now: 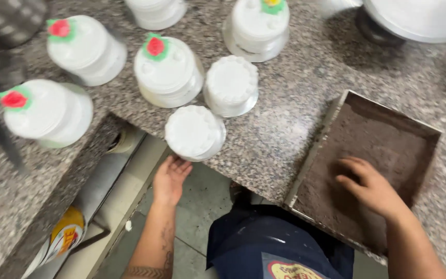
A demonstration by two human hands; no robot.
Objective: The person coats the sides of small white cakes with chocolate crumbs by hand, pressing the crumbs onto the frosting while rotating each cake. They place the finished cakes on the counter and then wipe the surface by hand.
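While edge-perched, cake (194,132) above left hand (170,178).

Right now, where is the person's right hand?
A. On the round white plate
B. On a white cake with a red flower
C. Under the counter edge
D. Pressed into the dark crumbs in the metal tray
D: the right hand lies fingers down in the dark crumbs of the rectangular tray, while the left hand reaches under the nearest plain white cake.

A small round white cake (194,132) with a piped scalloped rim sits upright on a silvery disc, overhanging the near edge of the speckled granite surface (285,113). Right of that cake, at the same edge, lies a rectangular metal tray (336,111) filled with dark brown crumbs (383,139), spread fairly level.
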